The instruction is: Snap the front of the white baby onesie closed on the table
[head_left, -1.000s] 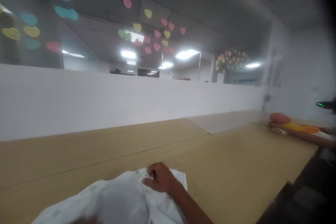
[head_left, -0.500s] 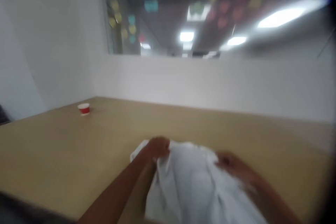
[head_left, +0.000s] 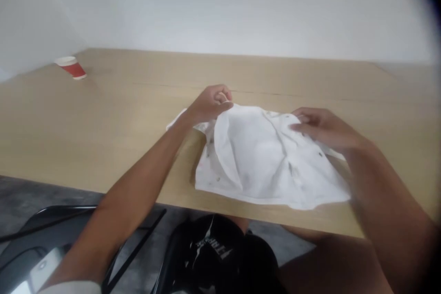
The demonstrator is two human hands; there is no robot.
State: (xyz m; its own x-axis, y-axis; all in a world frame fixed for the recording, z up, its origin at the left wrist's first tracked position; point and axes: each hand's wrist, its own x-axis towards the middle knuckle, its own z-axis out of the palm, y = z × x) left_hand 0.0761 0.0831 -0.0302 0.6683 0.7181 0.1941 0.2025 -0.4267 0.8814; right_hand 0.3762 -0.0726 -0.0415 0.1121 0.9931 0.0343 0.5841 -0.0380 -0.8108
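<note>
A small white shirt (head_left: 258, 151) with little dark and metallic-looking spots lies spread and wrinkled near the front edge of the table. My left hand (head_left: 213, 101) is closed, pinching its upper edge on the left side. On the upper right, my right hand (head_left: 320, 126) holds the fabric between thumb and fingers. One sleeve-like end sticks out to the left behind my left wrist, and part of the right side is covered by my right hand and forearm.
The light wooden table (head_left: 120, 119) reaches back to a white wall (head_left: 241, 9). A red and white paper cup (head_left: 73, 68) stands at the far left. Below the front edge are a black chair (head_left: 62, 220) with a phone-like object (head_left: 43, 266) on it.
My view has tilted down, so the window is out of sight and the chair shows. Both hands keep hold of the shirt, which now lies flatter on the table.
</note>
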